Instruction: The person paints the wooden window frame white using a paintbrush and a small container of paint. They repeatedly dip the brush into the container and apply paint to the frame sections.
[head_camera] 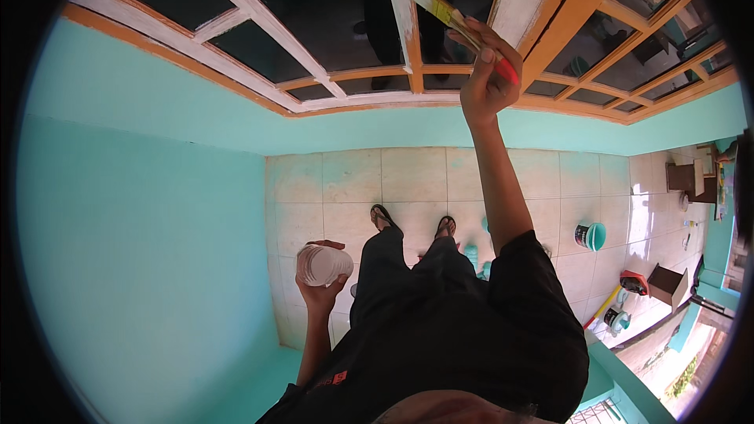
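In my right hand point(489, 73) is a flat paintbrush point(440, 9) with a red handle tip. Its bristles reach a vertical bar point(402, 17) of the wooden window frame; whether they press on it I cannot tell. That bar is white on its face and orange-brown along one side. White coats the frame's left part point(247, 12), while the right part point(589, 79) is orange-brown. Low on the left, my left hand point(321, 291) grips a clear ribbed plastic cup point(325, 265) with whitish contents. Dark glass panes point(312, 6) fill the frame.
Turquoise walls point(135, 188) rise at the left and below the window. On the tiled floor point(412, 174) stand a paint bucket point(590, 237), turquoise-stained containers point(471, 256) beside my legs, and another bucket point(615, 319). Farther right are a dark box point(667, 285) and a red container point(634, 282).
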Action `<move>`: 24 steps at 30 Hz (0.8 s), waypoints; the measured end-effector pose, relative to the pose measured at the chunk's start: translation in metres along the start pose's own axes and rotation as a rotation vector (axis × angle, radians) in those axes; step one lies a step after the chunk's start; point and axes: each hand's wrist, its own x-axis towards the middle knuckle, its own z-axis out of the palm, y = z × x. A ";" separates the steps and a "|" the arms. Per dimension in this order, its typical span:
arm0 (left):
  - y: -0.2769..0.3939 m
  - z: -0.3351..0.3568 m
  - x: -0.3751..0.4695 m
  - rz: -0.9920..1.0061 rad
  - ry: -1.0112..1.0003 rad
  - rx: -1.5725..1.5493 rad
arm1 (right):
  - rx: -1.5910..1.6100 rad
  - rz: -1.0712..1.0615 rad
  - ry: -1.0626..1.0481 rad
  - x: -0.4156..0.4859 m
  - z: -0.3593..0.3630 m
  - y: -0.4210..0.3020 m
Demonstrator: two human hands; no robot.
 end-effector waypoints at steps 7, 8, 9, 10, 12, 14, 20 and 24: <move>0.006 0.020 -0.013 -0.080 0.065 0.074 | 0.052 -0.036 0.003 -0.004 -0.003 0.031; 0.006 0.022 -0.013 -0.088 0.068 0.069 | 0.063 -0.038 0.010 -0.004 -0.003 0.033; 0.006 0.023 -0.013 -0.084 0.066 0.069 | 0.070 -0.030 0.006 -0.005 -0.004 0.035; 0.005 0.024 -0.013 -0.081 0.063 0.070 | 0.076 -0.022 0.002 -0.005 -0.004 0.035; 0.004 0.025 -0.012 -0.081 0.059 0.088 | 0.070 -0.008 -0.021 -0.006 -0.006 0.035; 0.004 0.025 -0.011 -0.086 0.057 0.121 | 0.045 0.004 -0.060 -0.007 -0.008 0.035; 0.000 0.027 -0.009 -0.075 0.071 0.131 | -0.021 0.011 -0.157 -0.014 -0.013 0.040; 0.004 0.031 -0.011 -0.074 0.095 0.085 | -0.015 -0.033 -0.111 -0.016 -0.016 0.029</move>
